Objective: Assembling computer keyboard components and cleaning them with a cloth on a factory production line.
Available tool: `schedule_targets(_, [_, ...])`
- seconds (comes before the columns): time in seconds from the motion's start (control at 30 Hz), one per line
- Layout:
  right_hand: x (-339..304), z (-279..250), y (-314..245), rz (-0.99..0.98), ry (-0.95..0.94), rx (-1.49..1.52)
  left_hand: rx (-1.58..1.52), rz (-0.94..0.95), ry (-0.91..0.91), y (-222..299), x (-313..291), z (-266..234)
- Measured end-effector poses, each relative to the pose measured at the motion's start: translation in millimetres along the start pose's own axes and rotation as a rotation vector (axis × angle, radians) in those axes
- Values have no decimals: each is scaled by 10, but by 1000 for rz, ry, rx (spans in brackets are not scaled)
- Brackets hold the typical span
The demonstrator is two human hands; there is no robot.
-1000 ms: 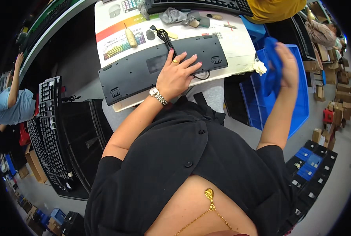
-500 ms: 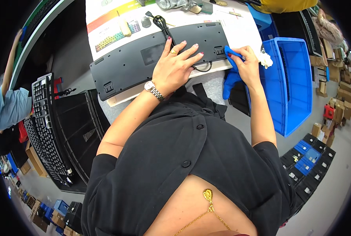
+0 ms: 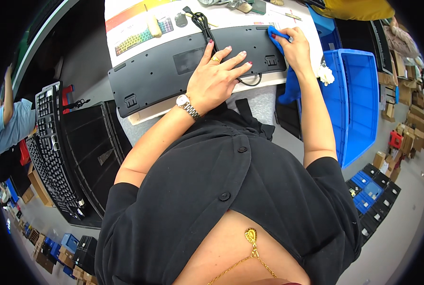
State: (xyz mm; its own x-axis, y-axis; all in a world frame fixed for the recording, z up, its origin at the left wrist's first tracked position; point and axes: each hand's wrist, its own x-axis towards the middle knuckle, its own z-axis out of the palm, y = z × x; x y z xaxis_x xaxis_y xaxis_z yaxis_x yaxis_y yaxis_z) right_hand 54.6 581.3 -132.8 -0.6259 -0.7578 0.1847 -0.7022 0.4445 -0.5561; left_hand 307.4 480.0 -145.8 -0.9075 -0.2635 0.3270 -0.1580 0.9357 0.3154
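Note:
A black keyboard [image 3: 162,78] lies face down on the table, its underside with two flip feet and a blank label area upward. My left hand [image 3: 216,76] rests on its middle, fingers spread and stretched out. Under and beside those fingers runs the keyboard's bundled black cable [image 3: 200,22], with a loop showing at the near edge. My right hand [image 3: 295,50] pinches a blue cloth [image 3: 293,88] at the keyboard's far right corner; the rest of the cloth hangs down past the right end.
A blue crate [image 3: 357,99] stands right of the table. At left, several keyboards [image 3: 55,147] lean by a black crate [image 3: 91,156]. Behind my keyboard are a printed keyboard picture [image 3: 140,40] on the table cover and grey cloth [image 3: 221,4]. Another person's arm [image 3: 7,99] shows far left.
My right hand has moved the blue cloth from the keyboard's right flip foot away from me to the far right corner. The left hand stays on the keyboard.

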Motion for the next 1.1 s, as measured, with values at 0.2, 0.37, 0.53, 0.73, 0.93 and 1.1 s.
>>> schedule_targets(0.2, [156, 77, -31, 30, 38, -69, 8, 0, 6, 29, 8, -52])
schedule_targets(0.37, [-189, -31, 1, -2, 13, -35, -15, -11, 9, 14, 6, -48])
schedule_targets(0.53, [-553, -195, -85, 63, -46, -8, -13, -2, 5, 10, -21, -40])
schedule_targets(0.73, [-271, -11, -206, -16, 3, -8, -11, 20, -1, 3, 3, -27])
schedule_targets(0.93, [-267, 11, -353, -11, -7, -78, -20, -3, 8, 17, -4, -37])
schedule_targets(1.1, [-654, -160, -323, 34, -49, -99, 21, 8, 4, 14, -25, -65])
